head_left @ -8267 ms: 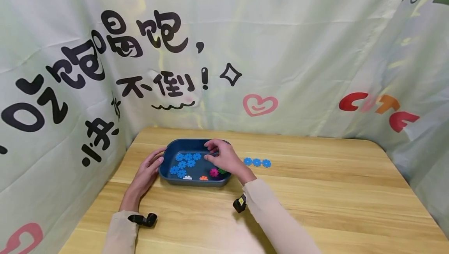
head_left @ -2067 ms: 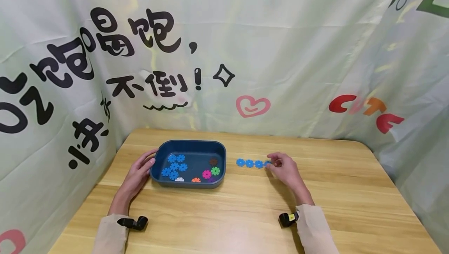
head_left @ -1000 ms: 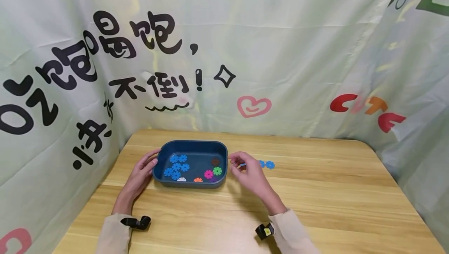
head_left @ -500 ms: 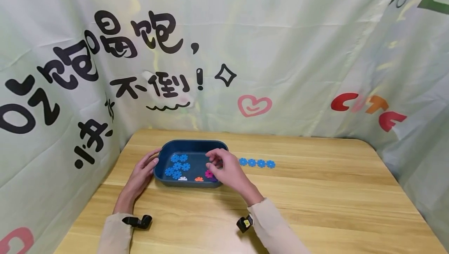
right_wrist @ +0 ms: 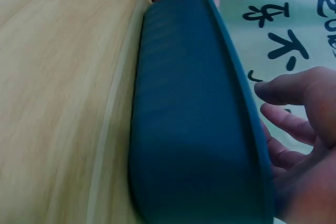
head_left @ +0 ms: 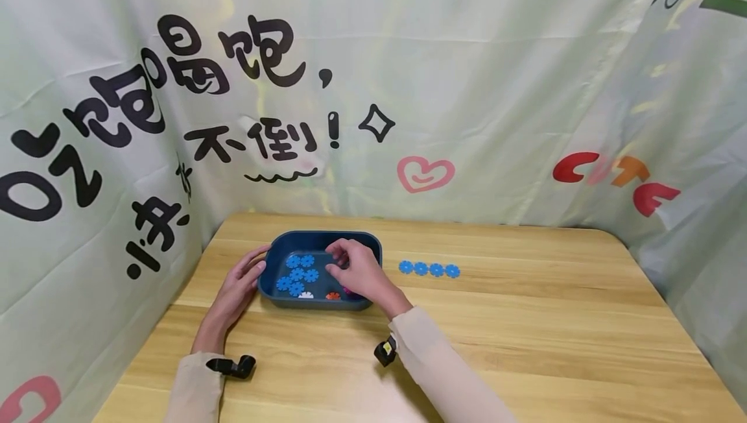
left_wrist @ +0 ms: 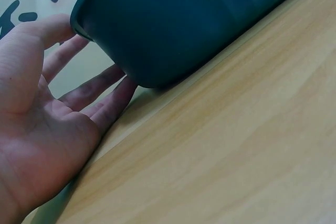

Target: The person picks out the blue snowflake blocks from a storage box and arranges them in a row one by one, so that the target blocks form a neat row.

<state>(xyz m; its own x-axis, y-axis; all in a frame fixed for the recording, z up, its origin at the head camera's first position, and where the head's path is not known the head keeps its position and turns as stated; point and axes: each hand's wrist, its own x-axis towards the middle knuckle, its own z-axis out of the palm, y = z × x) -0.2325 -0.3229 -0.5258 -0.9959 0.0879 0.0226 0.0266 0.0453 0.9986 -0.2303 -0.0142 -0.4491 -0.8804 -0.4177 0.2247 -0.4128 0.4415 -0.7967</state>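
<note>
My left hand (head_left: pixel 235 290) rests against the left end of a dark blue tray (head_left: pixel 318 303). In the left wrist view its fingers (left_wrist: pixel 92 87) reach along the tray's end wall, thumb near the rim. My right hand (head_left: pixel 363 274) is over the right half of the tray, thumb and fingers loosely bent and apart, with nothing seen between them. Several blue snowflake discs (head_left: pixel 296 274) lie in the tray's left part. A white disc (head_left: pixel 306 295) and an orange disc (head_left: pixel 332 296) are near the front wall; a pink disc (head_left: pixel 347 290) is mostly hidden under the right hand.
Right of the tray, several blue snowflake discs (head_left: pixel 436 270) lie in a straight row on the wooden table (head_left: pixel 525 319). A printed cloth curtain (head_left: pixel 490 105) hangs behind the table and along its sides.
The right hand set another blue disc at the row's right end, touched the row's left end, then came back over the tray. The left hand stays at the tray's left end.
</note>
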